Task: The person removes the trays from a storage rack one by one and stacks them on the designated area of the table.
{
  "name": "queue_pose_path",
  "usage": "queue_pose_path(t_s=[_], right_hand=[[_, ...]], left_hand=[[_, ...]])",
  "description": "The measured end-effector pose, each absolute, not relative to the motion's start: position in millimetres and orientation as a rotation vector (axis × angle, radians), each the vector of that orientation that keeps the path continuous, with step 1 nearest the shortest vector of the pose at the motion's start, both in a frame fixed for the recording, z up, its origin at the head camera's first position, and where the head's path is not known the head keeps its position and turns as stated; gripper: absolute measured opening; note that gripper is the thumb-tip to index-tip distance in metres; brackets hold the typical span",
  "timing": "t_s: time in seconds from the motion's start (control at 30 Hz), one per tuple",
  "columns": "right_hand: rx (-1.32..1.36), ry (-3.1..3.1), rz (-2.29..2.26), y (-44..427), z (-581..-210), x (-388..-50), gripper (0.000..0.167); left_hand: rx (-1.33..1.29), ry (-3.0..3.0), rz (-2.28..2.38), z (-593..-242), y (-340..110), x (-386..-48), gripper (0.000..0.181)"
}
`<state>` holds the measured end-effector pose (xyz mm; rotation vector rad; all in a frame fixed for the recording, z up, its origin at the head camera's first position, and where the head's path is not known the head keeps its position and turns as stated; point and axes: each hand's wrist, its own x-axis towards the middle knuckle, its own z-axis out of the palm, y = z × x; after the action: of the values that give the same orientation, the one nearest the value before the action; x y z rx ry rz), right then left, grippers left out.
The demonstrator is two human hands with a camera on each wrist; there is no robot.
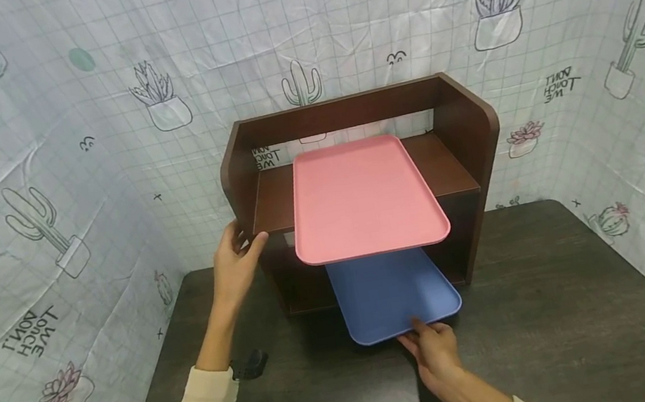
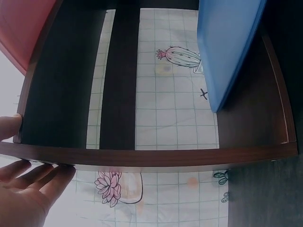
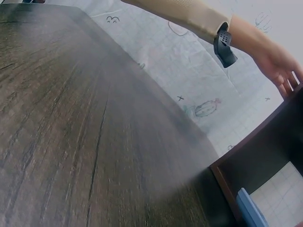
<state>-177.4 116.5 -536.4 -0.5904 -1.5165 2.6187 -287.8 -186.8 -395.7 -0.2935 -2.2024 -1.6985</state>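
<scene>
A dark brown wooden two-tier shelf (image 1: 480, 146) stands on the table. On its upper tier lies a pink tray (image 1: 363, 198), its front part jutting past the shelf edge. Below it, a blue tray (image 1: 392, 296) sticks out of the lower tier, partly hidden under the pink one. My right hand (image 1: 437, 352) pinches the blue tray's front rim, thumb on top and fingers underneath. At the shelf's left side panel (image 2: 156, 158), my left hand (image 1: 235, 265) grips the board between thumb and fingers. The left wrist view shows the blue tray (image 2: 229, 52) reaching inside the lower compartment.
The dark wood-grain table (image 1: 570, 302) extends around the shelf. Behind and at both sides hangs a white grid-patterned cloth (image 1: 357, 24) printed with cacti. A black band with a device (image 1: 250, 366) is on the left wrist.
</scene>
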Motion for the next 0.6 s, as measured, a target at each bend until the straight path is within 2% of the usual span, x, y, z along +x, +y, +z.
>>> queue_pose_path(t_s=[0.07, 0.17, 0.23, 0.3, 0.47, 0.6], right_hand=[[-0.585, -1.522, 2.613, 117.7, -536.7, -177.4, 0.034], [-0.555, -1.513, 2.638, 120.3, -537.4, -177.8, 0.046], [-0.551, -1.508, 2.64, 122.0, -537.5, -177.6, 0.048], [-0.567, -1.492, 2.626, 123.9, -537.0, -177.3, 0.042], [-0.627, -1.435, 2.571, 127.8, -536.5, -176.4, 0.015], [-0.659, -1.401, 2.574, 130.6, -537.7, -175.2, 0.012]], left_hand=[[-0.29, -2.203, -1.695, -395.8, -186.7, -287.5, 0.064], [-0.29, -2.204, -1.692, -396.2, -186.8, -287.9, 0.064], [-0.287, -2.205, -1.693, -396.5, -186.6, -288.0, 0.064], [-0.287, -2.204, -1.699, -397.0, -186.7, -288.4, 0.064], [-0.288, -2.192, -1.717, -397.8, -186.6, -289.6, 0.064], [-0.291, -2.187, -1.722, -398.0, -186.4, -290.1, 0.063]])
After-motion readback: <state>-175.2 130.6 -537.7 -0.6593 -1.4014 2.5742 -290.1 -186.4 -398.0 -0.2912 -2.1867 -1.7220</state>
